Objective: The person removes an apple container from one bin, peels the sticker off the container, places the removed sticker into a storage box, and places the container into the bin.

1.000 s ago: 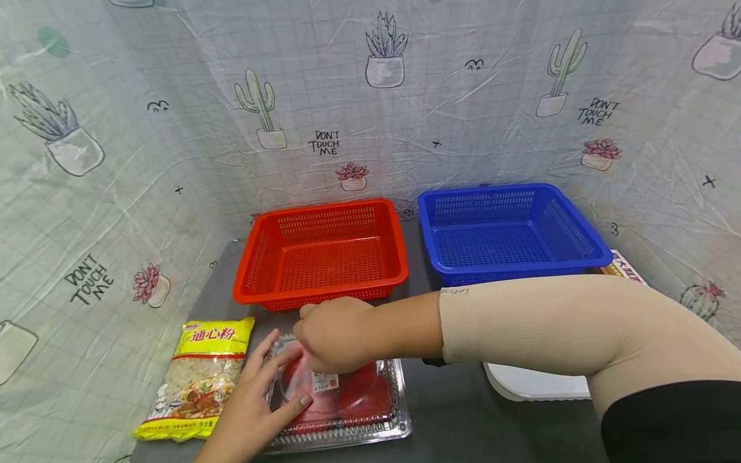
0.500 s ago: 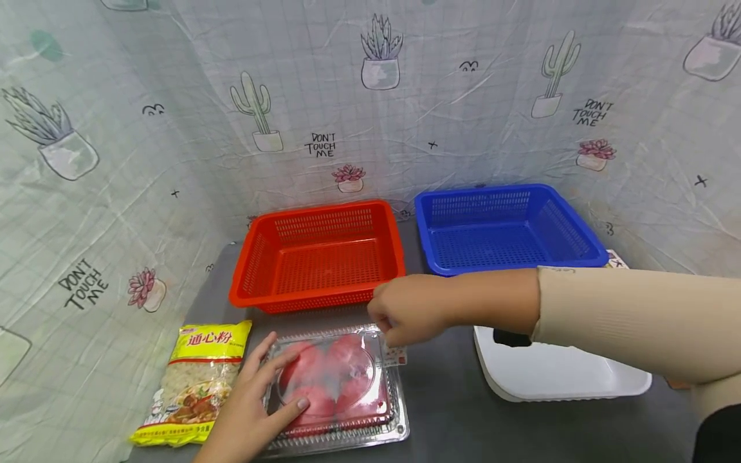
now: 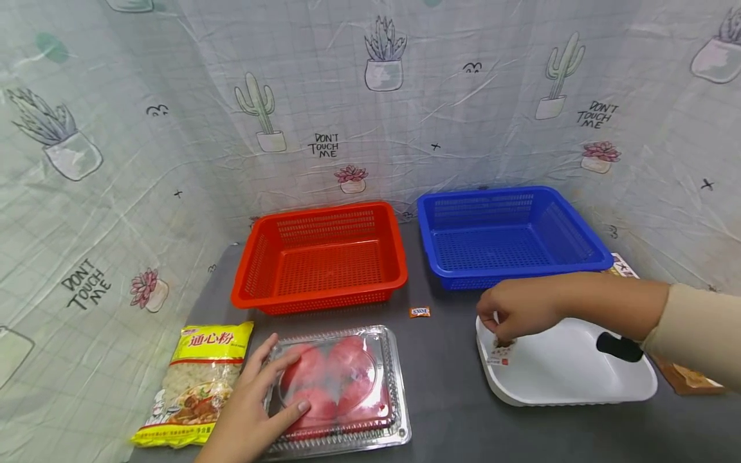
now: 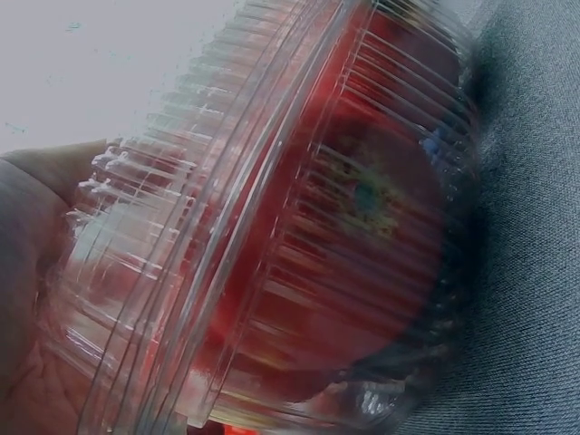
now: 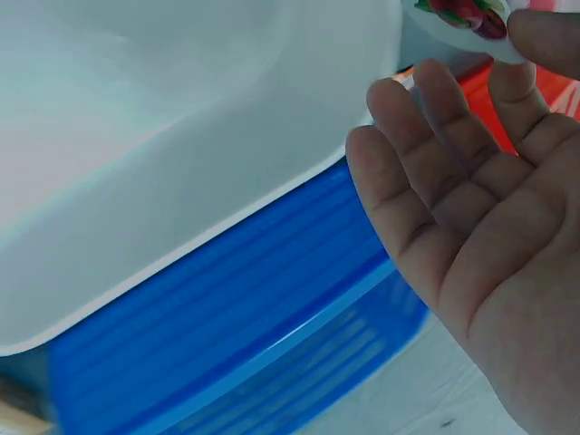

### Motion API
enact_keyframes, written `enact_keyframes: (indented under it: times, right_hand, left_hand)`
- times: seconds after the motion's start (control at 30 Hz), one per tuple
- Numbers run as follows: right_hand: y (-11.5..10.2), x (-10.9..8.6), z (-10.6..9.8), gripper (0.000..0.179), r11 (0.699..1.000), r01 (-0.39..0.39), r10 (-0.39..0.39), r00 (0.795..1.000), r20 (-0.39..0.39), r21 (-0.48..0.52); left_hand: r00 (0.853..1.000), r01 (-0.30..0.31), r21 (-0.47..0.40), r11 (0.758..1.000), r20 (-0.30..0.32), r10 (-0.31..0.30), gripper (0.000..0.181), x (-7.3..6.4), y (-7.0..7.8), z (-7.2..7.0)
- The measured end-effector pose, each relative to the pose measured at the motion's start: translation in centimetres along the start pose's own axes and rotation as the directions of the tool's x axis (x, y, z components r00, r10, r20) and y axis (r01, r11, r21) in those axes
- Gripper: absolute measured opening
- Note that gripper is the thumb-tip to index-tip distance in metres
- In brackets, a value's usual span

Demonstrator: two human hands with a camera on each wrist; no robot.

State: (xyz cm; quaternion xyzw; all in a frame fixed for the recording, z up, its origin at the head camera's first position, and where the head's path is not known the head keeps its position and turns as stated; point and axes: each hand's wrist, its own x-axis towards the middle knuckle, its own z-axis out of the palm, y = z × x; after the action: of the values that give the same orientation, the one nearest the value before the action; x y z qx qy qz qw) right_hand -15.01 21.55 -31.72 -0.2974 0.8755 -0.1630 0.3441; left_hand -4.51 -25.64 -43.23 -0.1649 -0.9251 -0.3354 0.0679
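My left hand (image 3: 249, 399) rests with spread fingers on a clear plastic box (image 3: 399, 399) of tomatoes (image 3: 350, 360). In the left wrist view, the palm lies against the lid's side and a tomato (image 4: 362, 236) shows through the ribbed wall. Over the left end of a white tray (image 3: 570, 366), my right hand (image 3: 521, 308) pinches a small, flat white piece (image 3: 500, 354) with printing on it. Part of a red and green picture shows on this white piece (image 5: 471, 14) in the right wrist view, where thumb and forefinger grip its edge; the other fingers are loosely bent.
A red basket (image 3: 318, 302) and a blue basket (image 3: 527, 267) stand at the back. A yellow pasta bag (image 3: 202, 379) lies left of the box. A tiny orange-wrapped item (image 3: 419, 312) lies between box and tray. A brown item (image 3: 689, 379) shows right of the tray.
My right hand has moved right, from above the tomato box to over the white tray, carrying the white printed piece. The orange-wrapped item has come into view. The left hand stays on the box.
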Motion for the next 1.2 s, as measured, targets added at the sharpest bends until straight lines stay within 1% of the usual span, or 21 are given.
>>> enact_keyframes:
  times: [0.07,0.13,0.27,0.4,0.47,0.53,0.7,0.77,0.9,0.93,1.13,1.2]
  right_hand:
    - [1.6,-1.0,0.3,0.017,0.999,-0.036,0.036,0.999,0.008,0.04]
    - [3.1,-2.1,0.6,0.018,0.997,-0.055,0.054,0.998,0.012,0.055]
    - [5.7,-3.7,1.4,0.022,0.995,-0.095,0.094,0.995,0.026,0.036]
    - [7.8,-4.2,2.5,0.022,0.987,-0.157,0.155,0.987,0.047,0.027]
    - [8.6,-4.1,3.0,0.022,0.986,-0.167,0.166,0.985,0.046,0.025]
    - [9.4,-3.9,3.6,0.022,0.986,-0.164,0.163,0.986,0.032,0.018]
    - [10.9,-3.5,5.0,0.025,0.994,-0.106,0.104,0.993,-0.049,-0.029]
    - [11.3,-3.3,5.4,0.025,0.994,-0.103,0.1,0.992,-0.078,-0.04]
    - [11.8,-3.2,6.0,0.023,0.99,-0.137,0.131,0.984,-0.123,-0.041]
    - [11.9,-3.1,6.2,0.024,0.99,-0.136,0.128,0.982,-0.137,-0.047]
    - [12.5,-3.0,7.0,0.027,0.993,-0.071,0.05,0.977,-0.209,-0.093]
    - [12.5,-3.0,7.1,0.025,0.99,-0.074,0.045,0.973,-0.226,-0.121]
  left_hand:
    - [1.0,-0.013,-0.007,1.0,-0.003,0.013,0.071,0.0,0.0,0.0]
    - [1.0,-0.025,-0.012,1.0,-0.008,0.025,0.071,0.0,-0.1,0.1]
    - [0.999,-0.049,-0.015,0.999,-0.023,0.049,0.072,0.0,-0.2,0.0]
    - [0.999,-0.043,-0.012,0.999,-0.022,0.043,0.072,0.0,-0.3,-0.1]
    - [0.999,-0.037,-0.013,0.999,-0.017,0.036,0.072,0.0,-0.3,-0.1]
    - [0.999,-0.032,-0.016,0.999,-0.011,0.031,0.072,0.0,-0.3,0.0]
    - [1.0,-0.023,-0.02,1.0,-0.005,0.023,0.071,0.0,-0.1,0.1]
    - [1.0,-0.017,-0.019,1.0,-0.006,0.017,0.071,0.0,0.0,0.0]
    - [1.0,-0.011,-0.022,1.0,-0.006,0.011,0.071,0.0,0.1,-0.1]
    - [1.0,-0.009,-0.023,1.0,-0.006,0.009,0.071,0.0,0.2,-0.1]
    - [1.0,-0.002,-0.038,0.999,0.002,0.002,0.071,0.0,0.1,-0.2]
    - [1.0,-0.005,-0.039,0.999,0.0,0.005,0.071,0.0,0.1,-0.1]
